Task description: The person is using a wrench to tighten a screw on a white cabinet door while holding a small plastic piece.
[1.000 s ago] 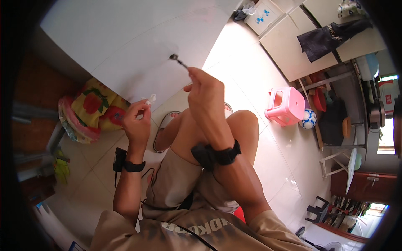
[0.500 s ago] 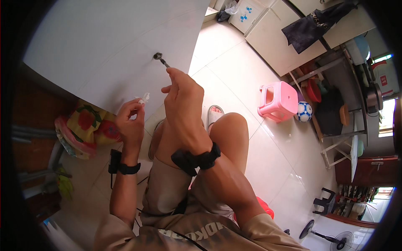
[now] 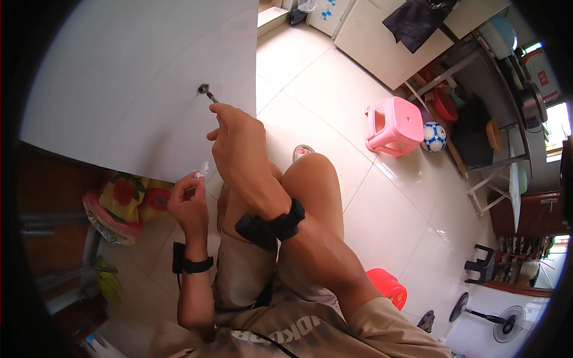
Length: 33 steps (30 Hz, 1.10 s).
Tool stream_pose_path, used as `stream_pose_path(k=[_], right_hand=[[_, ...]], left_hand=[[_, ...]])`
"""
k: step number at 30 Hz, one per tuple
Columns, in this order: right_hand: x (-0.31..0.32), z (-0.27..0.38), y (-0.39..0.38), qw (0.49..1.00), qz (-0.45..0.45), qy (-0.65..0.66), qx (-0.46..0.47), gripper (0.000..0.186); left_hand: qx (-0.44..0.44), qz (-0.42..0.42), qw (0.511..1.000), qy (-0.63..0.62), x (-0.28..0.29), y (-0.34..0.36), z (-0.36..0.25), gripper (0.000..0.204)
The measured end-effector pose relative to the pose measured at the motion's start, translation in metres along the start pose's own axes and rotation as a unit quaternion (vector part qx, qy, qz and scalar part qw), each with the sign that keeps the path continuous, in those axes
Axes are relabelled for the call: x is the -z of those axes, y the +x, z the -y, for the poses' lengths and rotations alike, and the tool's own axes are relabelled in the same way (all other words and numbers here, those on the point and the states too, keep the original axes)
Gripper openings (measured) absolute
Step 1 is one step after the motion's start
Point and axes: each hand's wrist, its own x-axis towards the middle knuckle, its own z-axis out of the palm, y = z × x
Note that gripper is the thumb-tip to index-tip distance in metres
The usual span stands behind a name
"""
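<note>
My right hand (image 3: 237,138) is closed on the thin handle of a slim tool with a small, rounded, dark and shiny head (image 3: 205,89). Its head touches or almost touches a large white panel (image 3: 134,71); the exact kind of tool is too small to tell. Fingers and thumb of my left hand (image 3: 189,203) pinch a crumpled bit of white tissue (image 3: 203,170) just off the panel's near edge. A faint shadow falls on the panel between the two hands. Both wrists wear black straps with a small box.
A pink stool (image 3: 395,126) stands on the tiled floor to the right, beside a blue-and-white ball (image 3: 434,137). Behind them is a metal-framed table (image 3: 498,119). A red plastic stool (image 3: 388,287) is near my right elbow. Patterned bags (image 3: 122,200) lie under the panel's left side.
The view has shifted, so the panel and stool sit farther left or higher. My right hand keeps the tool at the panel, and my left hand still pinches the tissue.
</note>
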Motion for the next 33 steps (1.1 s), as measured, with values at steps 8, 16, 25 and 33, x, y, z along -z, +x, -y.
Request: stream_pose_path(k=[8,16,25,33], right_hand=[[0.009,0.003,0.007,0.998,-0.041,0.017,0.036,0.024],[0.004,-0.003,0.010,0.996,-0.050,0.078,-0.004,0.026],[-0.004,-0.010,0.013,0.997,-0.070,0.025,-0.015,0.030],[0.018,-0.006,0.003,0.992,0.093,-0.073,-0.039,0.040]], left_hand=[[0.041,-0.005,0.998,-0.052,0.006,-0.003,0.000,0.005],[0.042,-0.002,0.998,-0.048,0.014,-0.002,-0.012,0.006],[0.037,-0.001,0.999,-0.023,0.014,-0.003,-0.019,0.009],[-0.022,-0.009,0.999,-0.039,0.005,0.032,-0.017,0.007]])
